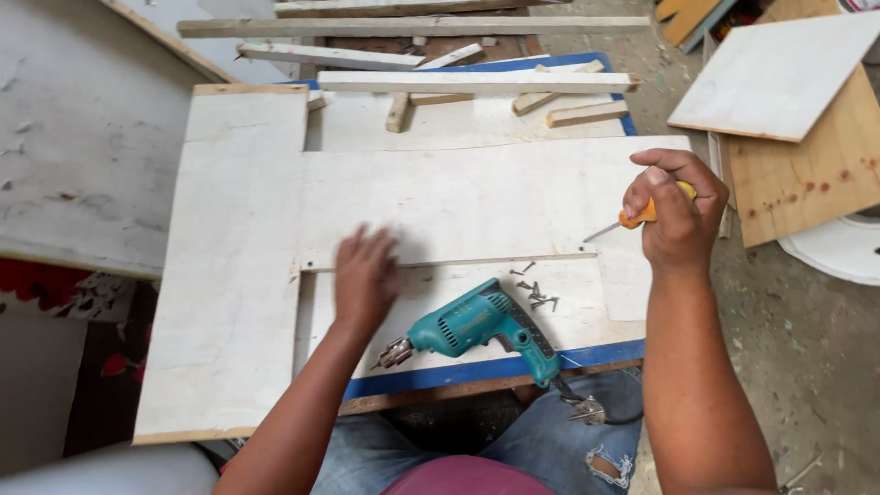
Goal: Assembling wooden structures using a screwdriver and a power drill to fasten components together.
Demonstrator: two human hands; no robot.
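My left hand (364,278) lies flat, fingers spread and a little blurred, on the seam where two white plywood boards (238,229) meet. My right hand (676,213) is closed around the orange handle of a screwdriver (642,217), whose metal tip points down-left at the board's surface near the seam. A teal electric drill (477,325) lies on its side on the lower board, just right of my left wrist, chuck pointing left. Several dark screws (536,291) lie loose on the board between the drill and the screwdriver tip.
Several wooden battens (477,82) and offcuts lie across the far end of the boards. A blue-edged panel (495,368) shows beneath. More plywood sheets (779,73) lean at the right on a dusty concrete floor. A grey slab (82,137) sits at the left.
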